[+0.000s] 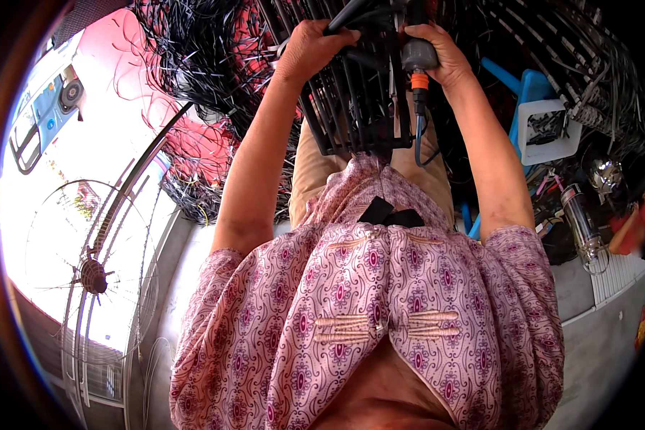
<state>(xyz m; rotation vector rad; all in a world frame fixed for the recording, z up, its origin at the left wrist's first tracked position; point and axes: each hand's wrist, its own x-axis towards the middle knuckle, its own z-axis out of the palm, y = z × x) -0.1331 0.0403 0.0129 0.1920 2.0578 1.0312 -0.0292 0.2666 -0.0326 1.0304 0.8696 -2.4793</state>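
Note:
Between my knees stands a frame of black slats and bars [337, 100], its top cut off by the view's upper edge. My left hand [314, 51] is closed around the frame's upper left part, the thumb laid along a black bar. On the right side, my right hand [443, 56] grips a dark grey rounded tool [418, 54] beside the frame. An orange collar [419, 81] sits at the tool's lower end, and a dark cord [421, 136] hangs from it in a loop. The tool's upper end and its working tip are hidden.
Tangled black strips [201, 64] lie on the left over a red surface. A wire-caged fan [93, 276] stands at lower left. On the right are a blue stool [534, 86], a white bin [552, 152] with dark scraps, bundled strips [588, 93] and a metal cylinder [579, 215].

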